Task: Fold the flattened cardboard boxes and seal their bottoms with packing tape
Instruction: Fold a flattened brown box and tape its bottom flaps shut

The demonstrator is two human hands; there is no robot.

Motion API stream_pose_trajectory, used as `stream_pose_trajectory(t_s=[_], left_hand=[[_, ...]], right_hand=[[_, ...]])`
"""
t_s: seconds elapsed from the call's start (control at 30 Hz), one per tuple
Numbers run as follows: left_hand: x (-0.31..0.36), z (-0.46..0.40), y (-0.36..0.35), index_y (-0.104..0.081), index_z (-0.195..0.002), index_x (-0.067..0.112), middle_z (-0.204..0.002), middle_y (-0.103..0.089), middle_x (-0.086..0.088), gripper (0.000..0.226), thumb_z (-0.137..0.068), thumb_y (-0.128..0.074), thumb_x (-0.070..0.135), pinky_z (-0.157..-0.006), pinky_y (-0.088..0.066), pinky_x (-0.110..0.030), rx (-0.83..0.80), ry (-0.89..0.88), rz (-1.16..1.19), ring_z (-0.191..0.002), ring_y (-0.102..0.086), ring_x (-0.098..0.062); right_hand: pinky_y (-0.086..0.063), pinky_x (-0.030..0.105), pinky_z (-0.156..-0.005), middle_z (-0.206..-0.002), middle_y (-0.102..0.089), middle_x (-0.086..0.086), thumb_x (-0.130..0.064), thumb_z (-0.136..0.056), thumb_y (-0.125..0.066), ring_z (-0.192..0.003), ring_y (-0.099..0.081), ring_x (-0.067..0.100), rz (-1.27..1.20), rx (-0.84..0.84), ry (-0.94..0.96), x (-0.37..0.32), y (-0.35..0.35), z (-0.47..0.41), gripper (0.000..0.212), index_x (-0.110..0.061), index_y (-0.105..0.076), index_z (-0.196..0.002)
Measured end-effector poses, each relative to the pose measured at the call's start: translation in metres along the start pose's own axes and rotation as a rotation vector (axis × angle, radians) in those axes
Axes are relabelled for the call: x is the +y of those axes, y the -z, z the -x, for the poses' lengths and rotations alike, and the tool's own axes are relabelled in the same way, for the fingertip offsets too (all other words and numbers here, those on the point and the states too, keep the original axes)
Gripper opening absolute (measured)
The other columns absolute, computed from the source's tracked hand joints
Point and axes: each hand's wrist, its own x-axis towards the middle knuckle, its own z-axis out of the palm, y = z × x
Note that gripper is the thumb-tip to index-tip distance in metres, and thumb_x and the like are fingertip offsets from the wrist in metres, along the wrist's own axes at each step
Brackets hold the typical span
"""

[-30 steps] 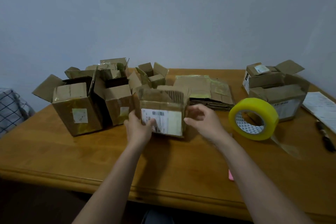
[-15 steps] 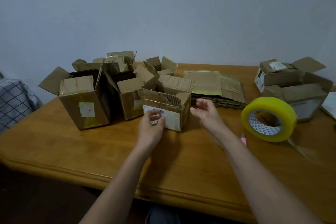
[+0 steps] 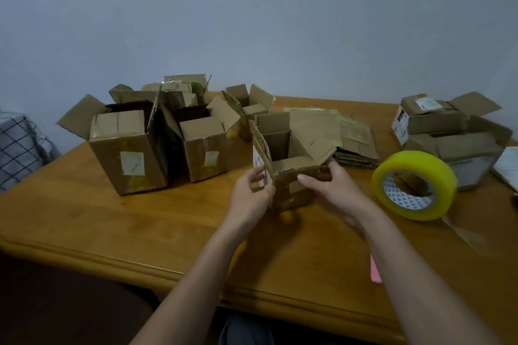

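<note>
Left hand [image 3: 253, 193] and right hand [image 3: 330, 190] are gripping the open-topped cardboard box [image 3: 291, 165] standing mid-counter [image 3: 140, 221]; its white label [image 3: 259, 162] is showing unreadable print; tape roll [image 3: 414, 185] is lying rightward.

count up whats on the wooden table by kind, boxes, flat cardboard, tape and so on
Standing brown cardboard boxes with open flaps: 7, including the one held between the left hand and the right hand
Stack of flattened brown cardboard: 1
Yellow roll of packing tape: 1
Small pink object: 1
White paper sheet: 1
Total: 11
</note>
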Motion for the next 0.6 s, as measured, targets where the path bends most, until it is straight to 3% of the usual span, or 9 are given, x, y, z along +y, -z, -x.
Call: stream_pose_trajectory(t_s=[0.17,0.23,0.3,0.37,0.5,0.6], left_hand=[[0.007,-0.009,0.006,-0.035,-0.149,0.017,-0.131,-0.047,0.004,0.057,-0.097,-0.059,0.014,-0.054,-0.046,-0.005,-0.017,0.005,0.012,-0.086,-0.050,0.001],[0.004,-0.013,0.017,-0.040,-0.147,0.017,-0.132,-0.050,0.004,0.054,-0.097,-0.059,0.016,-0.057,-0.048,-0.011,0.095,-0.006,-0.028,-0.093,-0.053,-0.002],[-0.002,-0.019,0.031,-0.052,-0.138,0.016,-0.131,-0.057,0.000,0.043,-0.096,-0.060,0.019,-0.073,-0.050,-0.017,0.256,-0.021,-0.133,-0.108,-0.056,-0.011],[-0.008,-0.025,0.045,-0.062,-0.123,0.014,-0.119,-0.064,-0.003,0.029,-0.095,-0.061,0.022,-0.079,-0.050,-0.023,0.403,-0.024,-0.226,-0.107,-0.059,-0.014],[-0.011,-0.042,0.058,-0.066,-0.097,0.012,-0.088,-0.063,0.003,0.010,-0.095,-0.063,0.022,-0.062,-0.043,-0.015,0.520,-0.056,-0.277,-0.085,-0.064,-0.013],[-0.013,-0.056,0.059,-0.069,-0.113,0.010,-0.098,-0.066,0.002,0.020,-0.097,-0.060,0.019,-0.060,-0.037,-0.009,0.464,-0.052,-0.306,-0.082,-0.056,0.000]], right_hand=[[-0.054,0.047,-0.093,-0.122,-0.060,-0.001,-0.031,-0.089,-0.069,-0.115,-0.058,0.022,0.162,0.065,0.055,-0.006,-0.020,-0.014,0.040,-0.023,-0.055,-0.125],[-0.054,0.046,-0.093,-0.122,-0.060,-0.001,-0.028,-0.092,-0.065,-0.114,-0.058,0.021,0.217,0.055,0.090,-0.010,-0.039,-0.024,0.035,-0.021,-0.057,-0.125],[-0.053,0.040,-0.094,-0.117,-0.061,-0.003,-0.029,-0.094,-0.062,-0.111,-0.057,0.018,0.269,0.052,0.128,-0.016,-0.060,-0.032,0.032,-0.019,-0.059,-0.124],[-0.052,0.034,-0.090,-0.112,-0.060,-0.003,-0.030,-0.095,-0.061,-0.107,-0.057,0.018,0.301,0.049,0.146,-0.022,-0.079,-0.042,0.029,-0.017,-0.061,-0.121],[-0.053,0.040,-0.093,-0.122,-0.062,0.006,-0.032,-0.096,-0.058,-0.112,-0.059,0.024,0.357,0.051,0.121,-0.028,-0.109,-0.068,0.034,-0.013,-0.061,-0.124],[-0.050,0.037,-0.098,-0.129,-0.058,0.005,-0.022,-0.098,-0.055,-0.118,-0.056,0.023,0.346,0.025,0.079,-0.030,-0.116,-0.085,0.045,-0.016,-0.047,-0.142]])
